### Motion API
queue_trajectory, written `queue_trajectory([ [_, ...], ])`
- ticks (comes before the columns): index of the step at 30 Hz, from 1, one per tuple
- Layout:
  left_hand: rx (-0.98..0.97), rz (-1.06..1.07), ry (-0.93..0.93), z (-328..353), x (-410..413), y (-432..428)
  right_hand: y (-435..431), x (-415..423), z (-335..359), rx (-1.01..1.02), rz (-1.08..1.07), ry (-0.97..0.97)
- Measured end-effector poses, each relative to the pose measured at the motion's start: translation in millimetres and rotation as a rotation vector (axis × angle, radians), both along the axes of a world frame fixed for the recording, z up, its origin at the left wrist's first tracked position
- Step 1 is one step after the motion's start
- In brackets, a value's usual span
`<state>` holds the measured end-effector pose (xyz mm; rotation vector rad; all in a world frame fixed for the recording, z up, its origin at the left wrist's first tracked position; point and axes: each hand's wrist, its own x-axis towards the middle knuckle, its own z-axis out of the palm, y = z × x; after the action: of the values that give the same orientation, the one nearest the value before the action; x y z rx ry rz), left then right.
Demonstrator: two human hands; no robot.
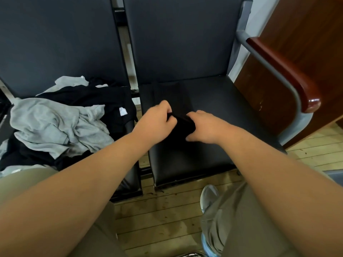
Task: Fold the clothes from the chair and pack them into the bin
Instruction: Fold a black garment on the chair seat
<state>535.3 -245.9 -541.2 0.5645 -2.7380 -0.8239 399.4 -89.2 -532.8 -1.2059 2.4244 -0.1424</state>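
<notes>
A black garment [182, 125] lies on the seat of the right-hand black chair [222, 112], hard to tell apart from the dark seat. My left hand [157, 119] grips its left edge with curled fingers. My right hand [202, 127] grips its right edge, thumb underneath. Both hands are close together over the middle of the seat. On the left-hand chair lies a heap of clothes: a crumpled grey garment [55, 127] over black ones [104, 101]. No bin is in view.
A grey metal armrest with a red-brown wooden cap [289, 75] borders the right chair. Beyond it stands a brown wooden panel [306, 34]. Wooden floor [167, 216] lies below, with my legs and a grey shoe [208, 197] near the chair front.
</notes>
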Motion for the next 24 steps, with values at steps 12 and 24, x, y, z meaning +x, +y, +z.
queue_trajectory([
  [12,-0.252,-0.120,-0.145,-7.9,-0.7,-18.5,-16.5,-14.3,21.3,-0.173,-0.104,-0.032],
  [24,0.292,-0.411,-0.598,43.7,19.1,-22.5,10.3,-6.9,50.3,0.114,0.065,-0.484],
])
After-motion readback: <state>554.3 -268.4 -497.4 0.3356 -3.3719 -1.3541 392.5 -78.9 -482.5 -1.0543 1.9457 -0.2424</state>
